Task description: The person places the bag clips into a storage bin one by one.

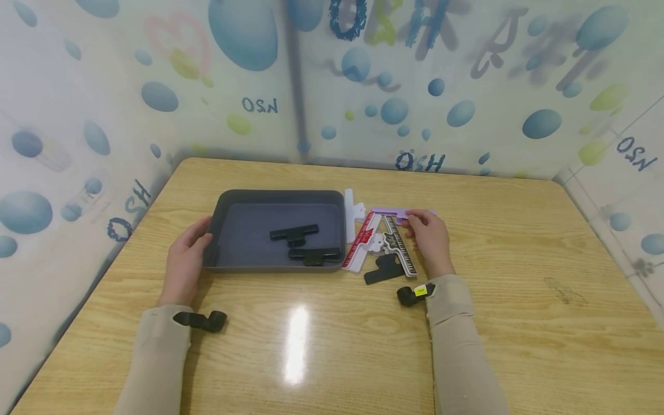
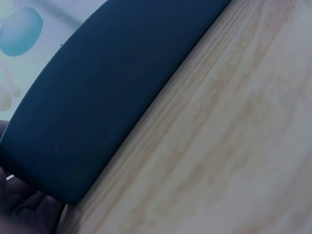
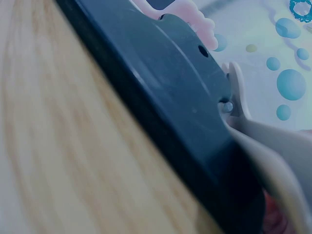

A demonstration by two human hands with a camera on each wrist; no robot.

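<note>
A dark grey tray [image 1: 280,197] stands on the table with two black clips, an upper one [image 1: 294,232] and a lower one [image 1: 313,255], inside it. My left hand [image 1: 185,259] grips the tray's left wall, thumb at the rim; in the left wrist view the tray's side [image 2: 112,87] fills much of the picture. To the right of the tray, my right hand [image 1: 429,239] pinches a purple clip [image 1: 386,212] at the back of a group of clips. A black clip [image 3: 170,92] looms large in the right wrist view, partly hiding the hand.
Against the tray's right side lies a white clip [image 1: 350,216]. Beside it are a red-and-white clip [image 1: 359,245], a black-and-white patterned clip [image 1: 399,245] and a black clip [image 1: 385,271]. The wooden table [image 1: 363,346] meets a patterned wall [image 1: 321,109] behind.
</note>
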